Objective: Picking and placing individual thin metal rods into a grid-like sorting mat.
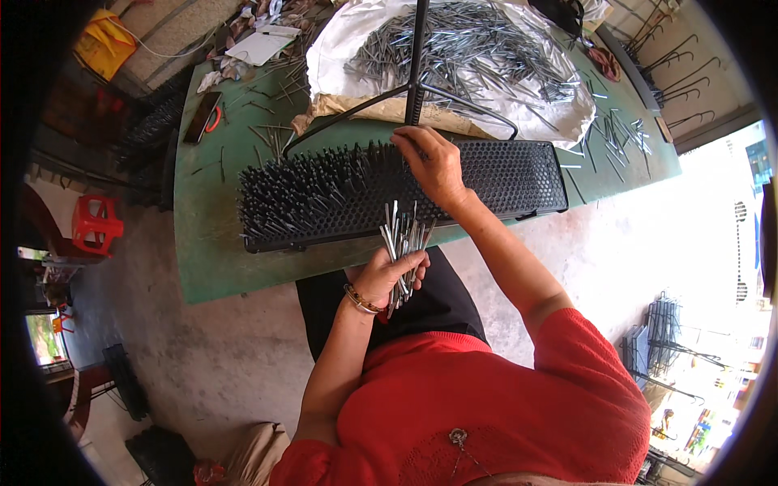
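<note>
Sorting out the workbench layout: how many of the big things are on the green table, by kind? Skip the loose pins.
Black perforated plastic tray, half filled with metal pins: 1
White sack heaped with metal pins: 1
Black metal tripod stand: 1
Flat black phone-like slab: 1
White sheet of paper: 1
Total: 5

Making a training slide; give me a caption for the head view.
Left hand grips a bundle of metal pins; right hand rests on a black perforated tray.
</note>
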`<state>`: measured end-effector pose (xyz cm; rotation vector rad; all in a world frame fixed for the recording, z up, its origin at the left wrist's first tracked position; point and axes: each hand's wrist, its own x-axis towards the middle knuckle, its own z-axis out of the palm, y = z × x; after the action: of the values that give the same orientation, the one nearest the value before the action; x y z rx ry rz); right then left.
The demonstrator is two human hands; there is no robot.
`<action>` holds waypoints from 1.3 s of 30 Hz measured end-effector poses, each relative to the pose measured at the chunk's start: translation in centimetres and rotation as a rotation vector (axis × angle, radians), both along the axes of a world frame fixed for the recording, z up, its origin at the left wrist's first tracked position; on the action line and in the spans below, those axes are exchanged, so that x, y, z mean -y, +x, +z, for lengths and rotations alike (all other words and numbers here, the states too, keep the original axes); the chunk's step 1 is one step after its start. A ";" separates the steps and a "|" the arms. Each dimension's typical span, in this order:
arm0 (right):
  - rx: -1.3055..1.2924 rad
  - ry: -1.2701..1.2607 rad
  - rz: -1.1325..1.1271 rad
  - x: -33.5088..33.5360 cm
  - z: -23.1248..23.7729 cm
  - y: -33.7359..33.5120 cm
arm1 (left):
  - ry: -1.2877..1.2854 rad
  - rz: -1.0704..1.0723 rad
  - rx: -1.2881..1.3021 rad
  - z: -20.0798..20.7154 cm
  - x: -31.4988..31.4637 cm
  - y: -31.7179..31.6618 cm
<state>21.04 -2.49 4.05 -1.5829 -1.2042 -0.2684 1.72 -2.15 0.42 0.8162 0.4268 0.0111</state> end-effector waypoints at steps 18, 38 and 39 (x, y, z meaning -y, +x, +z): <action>0.070 -0.192 0.160 1.2 1.1 0.1 | -0.003 0.015 0.041 -0.1 0.2 -0.1; 0.197 -0.327 0.278 0.8 1.0 0.1 | -0.008 0.021 0.038 -0.2 0.3 -0.2; 0.225 -0.333 0.274 0.8 1.2 0.1 | -0.008 0.021 0.042 -0.1 0.3 -0.2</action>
<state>21.14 -3.29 5.21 -1.6750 -1.6920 -0.0695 1.52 -2.42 0.28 0.8020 0.3952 0.0460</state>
